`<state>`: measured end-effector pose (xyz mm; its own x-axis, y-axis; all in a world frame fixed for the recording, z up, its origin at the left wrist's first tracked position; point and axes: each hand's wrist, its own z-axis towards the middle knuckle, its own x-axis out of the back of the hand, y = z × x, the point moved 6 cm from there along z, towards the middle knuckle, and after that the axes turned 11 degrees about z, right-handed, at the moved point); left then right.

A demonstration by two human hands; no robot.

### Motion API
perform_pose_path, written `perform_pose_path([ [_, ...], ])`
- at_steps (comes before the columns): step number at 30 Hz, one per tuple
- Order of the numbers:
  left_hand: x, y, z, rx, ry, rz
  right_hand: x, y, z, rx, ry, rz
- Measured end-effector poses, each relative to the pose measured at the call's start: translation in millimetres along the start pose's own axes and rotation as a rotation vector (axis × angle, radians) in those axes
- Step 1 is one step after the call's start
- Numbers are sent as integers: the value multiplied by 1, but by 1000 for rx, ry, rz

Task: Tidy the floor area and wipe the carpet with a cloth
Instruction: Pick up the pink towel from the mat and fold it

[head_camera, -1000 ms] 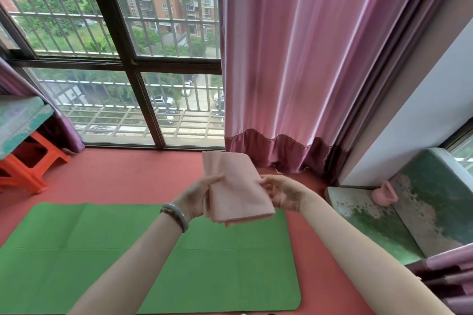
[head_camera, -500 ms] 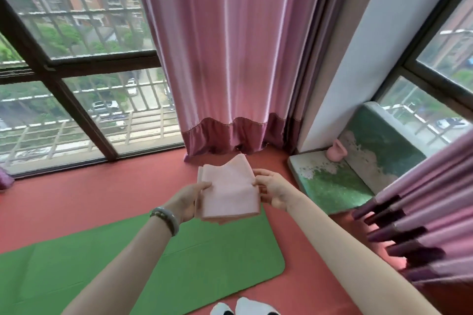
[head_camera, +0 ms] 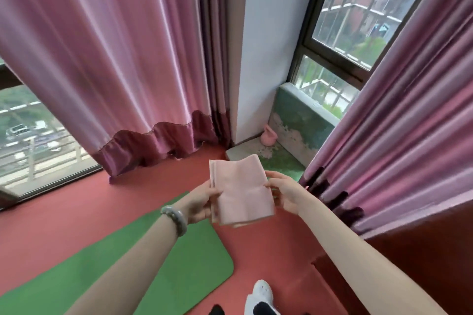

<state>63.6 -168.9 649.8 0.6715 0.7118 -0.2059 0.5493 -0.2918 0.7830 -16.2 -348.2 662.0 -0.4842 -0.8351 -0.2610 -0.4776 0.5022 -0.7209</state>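
Observation:
A folded pale pink cloth [head_camera: 240, 192] is held up in front of me, above the floor. My left hand [head_camera: 199, 201], with a grey bangle on the wrist, grips its left edge, thumb on the front. My right hand [head_camera: 285, 193] pinches its right edge. Below lies a green mat [head_camera: 179, 268] on the red carpet [head_camera: 64, 215]; its rounded right corner is at lower centre.
Pink curtains [head_camera: 115, 59] hang at the left window and another curtain [head_camera: 409, 123] at the right. A worn green ledge [head_camera: 281, 158] in the corner bears a small pink kettlebell [head_camera: 268, 137]. My white shoe [head_camera: 261, 294] is at the bottom. Dark red furniture [head_camera: 422, 250] stands at right.
The view has swung right and down toward the corner. Both hands keep hold of the cloth; the mat has slid left in view and my shoe has appeared.

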Motion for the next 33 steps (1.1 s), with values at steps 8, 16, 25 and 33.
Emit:
perform_pose_path([
  [8,-86,32,89,4,-29,-56,107,-59,36,-32,-34,13],
  [16,-81,73,172,19,57,-55,133,-111,112,-19,-23,-10],
  [25,-35,127,316,73,114,-111,144,-190,262,-42,-23,-70],
  [33,22,159,451,175,129,51,149,-217,397,-103,88,-23],
])
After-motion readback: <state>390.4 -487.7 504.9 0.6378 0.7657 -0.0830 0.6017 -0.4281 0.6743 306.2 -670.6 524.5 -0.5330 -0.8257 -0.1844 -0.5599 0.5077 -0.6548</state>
